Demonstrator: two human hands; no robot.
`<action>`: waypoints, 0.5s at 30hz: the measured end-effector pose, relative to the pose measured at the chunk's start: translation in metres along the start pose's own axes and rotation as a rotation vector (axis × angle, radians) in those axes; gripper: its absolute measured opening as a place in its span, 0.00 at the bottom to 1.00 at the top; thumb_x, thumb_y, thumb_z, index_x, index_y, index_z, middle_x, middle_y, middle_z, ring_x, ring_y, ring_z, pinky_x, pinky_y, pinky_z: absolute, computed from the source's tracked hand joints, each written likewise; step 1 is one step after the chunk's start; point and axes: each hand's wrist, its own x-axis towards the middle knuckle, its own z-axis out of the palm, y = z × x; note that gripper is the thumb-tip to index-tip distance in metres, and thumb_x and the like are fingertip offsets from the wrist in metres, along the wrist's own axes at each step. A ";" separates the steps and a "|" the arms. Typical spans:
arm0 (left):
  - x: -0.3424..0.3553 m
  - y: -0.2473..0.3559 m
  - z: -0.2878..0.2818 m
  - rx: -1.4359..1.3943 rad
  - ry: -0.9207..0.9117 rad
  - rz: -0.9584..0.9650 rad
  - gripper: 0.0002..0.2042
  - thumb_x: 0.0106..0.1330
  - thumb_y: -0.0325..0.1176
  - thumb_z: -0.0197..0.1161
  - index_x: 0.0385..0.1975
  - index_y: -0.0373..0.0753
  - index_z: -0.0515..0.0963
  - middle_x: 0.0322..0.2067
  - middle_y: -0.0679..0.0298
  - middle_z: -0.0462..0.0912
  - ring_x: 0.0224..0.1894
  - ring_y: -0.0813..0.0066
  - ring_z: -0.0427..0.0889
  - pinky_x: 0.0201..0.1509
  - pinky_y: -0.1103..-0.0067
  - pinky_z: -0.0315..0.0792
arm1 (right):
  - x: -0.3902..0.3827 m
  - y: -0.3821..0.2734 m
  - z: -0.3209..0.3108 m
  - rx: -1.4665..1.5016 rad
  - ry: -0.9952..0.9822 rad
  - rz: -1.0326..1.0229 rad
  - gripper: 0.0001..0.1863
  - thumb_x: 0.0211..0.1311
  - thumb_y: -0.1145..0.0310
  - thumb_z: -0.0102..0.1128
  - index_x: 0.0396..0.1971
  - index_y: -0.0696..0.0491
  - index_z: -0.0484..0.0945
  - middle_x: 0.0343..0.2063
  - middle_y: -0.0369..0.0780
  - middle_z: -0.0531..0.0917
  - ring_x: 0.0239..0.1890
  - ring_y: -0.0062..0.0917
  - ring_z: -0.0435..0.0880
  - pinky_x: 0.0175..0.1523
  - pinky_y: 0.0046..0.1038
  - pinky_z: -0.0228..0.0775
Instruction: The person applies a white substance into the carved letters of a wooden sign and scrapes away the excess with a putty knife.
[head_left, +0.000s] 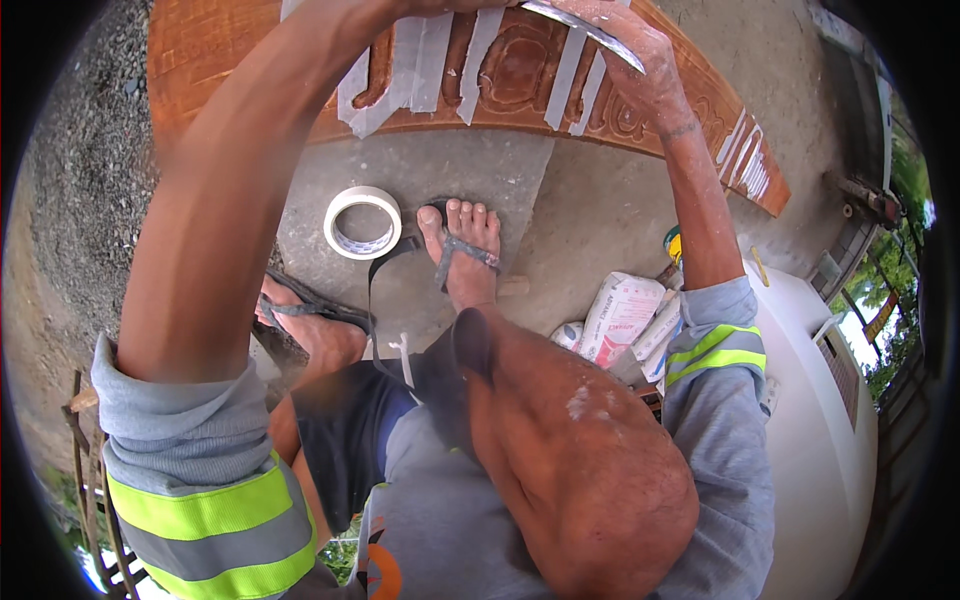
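Observation:
A long reddish-brown carved panel [400, 122] lies on the ground across the top, with raised letter shapes and ornaments. Pale tape strips [418, 65] cover parts of its face. Over the panel, my right hand [635, 65] is closed at a thin silvery metal blade [600, 35], which crosses in front of its fingers; the upper edge cuts off part of this hand. Of my left hand [432, 6] only a sliver shows at the top edge, close to the blade, its fingers hidden. A roll of masking tape [336, 212] lies flat on the floor, nearer than the panel.
My sandalled feet [470, 235] stand on the concrete floor [590, 220] beside the tape roll. Printed sacks [620, 310] sit at the right, near a big white rounded object [815, 400]. Gravel [85, 180] covers the left side. White streaks [742, 160] mark the panel's right end.

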 end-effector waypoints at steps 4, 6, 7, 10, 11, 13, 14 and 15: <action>0.003 -0.001 0.001 -0.012 0.027 0.020 0.08 0.61 0.44 0.70 0.37 0.54 0.89 0.50 0.63 0.79 0.61 0.62 0.71 0.67 0.60 0.60 | -0.002 0.005 -0.001 -0.037 -0.003 -0.021 0.15 0.69 0.72 0.59 0.53 0.57 0.83 0.52 0.45 0.87 0.57 0.38 0.85 0.62 0.34 0.77; 0.002 -0.002 0.001 -0.005 0.027 0.020 0.07 0.61 0.44 0.71 0.37 0.54 0.89 0.50 0.63 0.79 0.61 0.62 0.70 0.67 0.60 0.60 | 0.000 0.008 0.000 -0.029 -0.004 -0.038 0.15 0.69 0.72 0.59 0.53 0.57 0.83 0.53 0.45 0.87 0.57 0.38 0.85 0.63 0.35 0.77; 0.003 -0.002 0.001 0.001 0.025 0.018 0.07 0.61 0.44 0.71 0.36 0.54 0.89 0.49 0.64 0.79 0.61 0.62 0.70 0.67 0.60 0.61 | 0.001 0.009 0.000 -0.018 -0.006 -0.055 0.15 0.69 0.72 0.59 0.54 0.57 0.83 0.53 0.45 0.87 0.57 0.38 0.85 0.63 0.35 0.77; 0.000 -0.001 0.003 -0.025 0.000 -0.006 0.08 0.61 0.44 0.71 0.37 0.54 0.88 0.50 0.63 0.79 0.61 0.61 0.70 0.67 0.60 0.61 | 0.002 -0.004 -0.003 -0.049 -0.011 -0.017 0.15 0.69 0.72 0.60 0.52 0.57 0.83 0.53 0.46 0.87 0.57 0.38 0.86 0.62 0.35 0.77; -0.001 -0.002 0.003 -0.023 -0.001 -0.009 0.08 0.61 0.44 0.71 0.37 0.54 0.88 0.50 0.63 0.79 0.61 0.61 0.70 0.67 0.60 0.61 | 0.003 -0.003 -0.001 -0.047 -0.011 -0.021 0.15 0.69 0.72 0.60 0.52 0.57 0.83 0.53 0.46 0.87 0.57 0.38 0.86 0.62 0.35 0.77; 0.001 -0.001 0.003 0.033 0.024 0.007 0.08 0.61 0.44 0.70 0.37 0.53 0.88 0.50 0.62 0.79 0.61 0.60 0.70 0.68 0.60 0.61 | 0.000 0.003 -0.001 -0.086 -0.015 -0.038 0.14 0.68 0.72 0.61 0.51 0.58 0.83 0.52 0.46 0.87 0.56 0.38 0.86 0.62 0.35 0.77; 0.001 -0.001 0.003 0.034 0.024 0.008 0.08 0.61 0.44 0.70 0.37 0.53 0.88 0.50 0.62 0.79 0.61 0.60 0.70 0.68 0.60 0.61 | -0.002 0.008 0.000 -0.086 -0.013 -0.038 0.14 0.68 0.72 0.61 0.51 0.58 0.83 0.52 0.46 0.87 0.56 0.38 0.86 0.62 0.35 0.77; 0.002 -0.001 0.002 0.012 0.021 0.015 0.08 0.61 0.44 0.70 0.37 0.53 0.88 0.51 0.62 0.78 0.61 0.60 0.70 0.68 0.60 0.61 | -0.003 0.013 0.002 -0.064 0.000 -0.059 0.14 0.67 0.73 0.62 0.51 0.58 0.83 0.52 0.46 0.87 0.56 0.39 0.86 0.62 0.35 0.77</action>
